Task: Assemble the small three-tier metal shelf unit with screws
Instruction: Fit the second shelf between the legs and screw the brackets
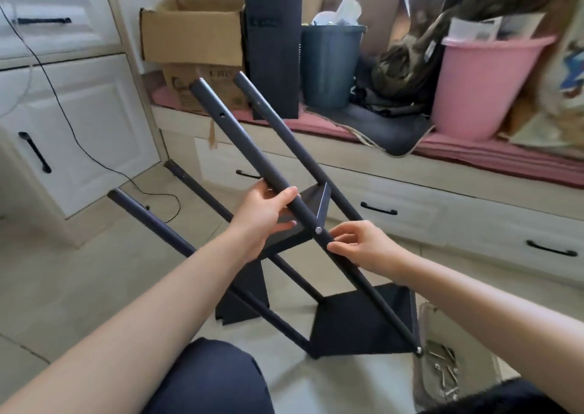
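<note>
Shelf unit point(316, 255) of dark, matte metal lies tilted on the tiled floor point(63, 287) in front of the seated person, half built: four round tube legs run slantwise up and to the left, and dark triangular-looking shelf plates are fixed between them. The nearest leg point(252, 157) carries a silver screw head point(318, 230) where the middle shelf plate point(311, 203) meets it, another screw point(419, 349) at the lower shelf plate point(357, 322), and an open hole point(222, 115) near its free upper end.

The left hand point(268, 216) is wrapped around this leg just above the middle screw, its grip closed on the tube. The right hand point(360, 244) pinches the same leg just below that screw with fingertips and thumb.

A clear bag of loose screws point(442, 369) lies on the floor beside the lower plate. Behind, a window seat point(474, 160) holds a cardboard box point(192, 34), a dark bin point(328, 62) and a pink bucket point(480, 85).
</note>
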`<action>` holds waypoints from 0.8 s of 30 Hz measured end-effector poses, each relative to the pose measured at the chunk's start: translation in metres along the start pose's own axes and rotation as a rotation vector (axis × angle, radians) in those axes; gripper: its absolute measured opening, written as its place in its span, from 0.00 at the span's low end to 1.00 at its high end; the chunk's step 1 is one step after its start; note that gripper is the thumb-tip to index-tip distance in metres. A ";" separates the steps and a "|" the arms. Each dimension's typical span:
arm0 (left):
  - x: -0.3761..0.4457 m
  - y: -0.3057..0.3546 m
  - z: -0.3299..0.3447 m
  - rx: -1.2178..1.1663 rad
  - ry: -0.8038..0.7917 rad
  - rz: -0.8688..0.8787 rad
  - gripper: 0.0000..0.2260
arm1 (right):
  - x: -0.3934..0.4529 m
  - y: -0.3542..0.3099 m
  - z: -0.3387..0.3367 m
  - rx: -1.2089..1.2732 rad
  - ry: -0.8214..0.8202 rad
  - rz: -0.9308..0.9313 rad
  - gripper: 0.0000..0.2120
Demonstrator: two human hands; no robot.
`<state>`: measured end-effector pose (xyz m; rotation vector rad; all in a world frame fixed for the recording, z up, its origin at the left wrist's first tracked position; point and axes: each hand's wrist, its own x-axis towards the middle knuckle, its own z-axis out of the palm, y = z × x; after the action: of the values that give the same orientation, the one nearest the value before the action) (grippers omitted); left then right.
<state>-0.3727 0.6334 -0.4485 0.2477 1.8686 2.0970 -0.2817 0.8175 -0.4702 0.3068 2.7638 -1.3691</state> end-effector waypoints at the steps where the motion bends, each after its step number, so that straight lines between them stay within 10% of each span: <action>1: 0.000 0.003 0.011 0.043 -0.020 0.002 0.11 | -0.005 0.004 -0.005 -0.012 0.020 0.020 0.06; 13: -0.010 0.018 0.108 0.402 -0.122 0.078 0.11 | -0.056 0.051 -0.004 0.324 0.255 0.153 0.05; 24: -0.036 0.007 0.083 0.443 -0.365 0.133 0.08 | -0.071 0.056 -0.057 0.021 -0.215 0.371 0.12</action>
<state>-0.3119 0.6977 -0.4280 0.8166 2.0967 1.5468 -0.1988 0.8840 -0.4706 0.5997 2.3700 -1.2534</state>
